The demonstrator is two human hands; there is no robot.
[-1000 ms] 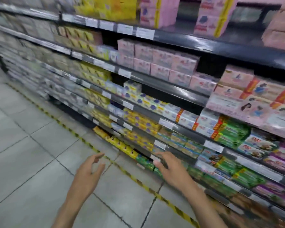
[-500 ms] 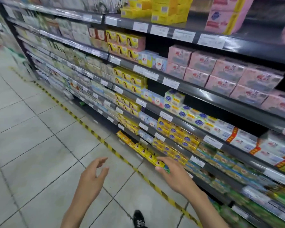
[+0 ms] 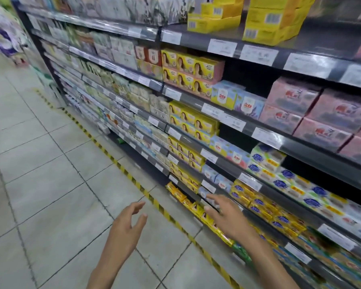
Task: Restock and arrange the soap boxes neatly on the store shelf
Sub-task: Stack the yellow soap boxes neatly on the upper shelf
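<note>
While empty, right hand (image 3: 227, 217) reaches shelfward—seemingly untouching.

I see glossy printed-card soap boxes (image 3: 198, 124) on dark, smooth metal-looking shelf (image 3: 313, 152); white paper price tags (image 3: 208, 155) along its edge; matt grey floor tiles (image 3: 56, 190) below.

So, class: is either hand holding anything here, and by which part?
Nothing is held: the left hand and the right hand are both open and empty.
</note>
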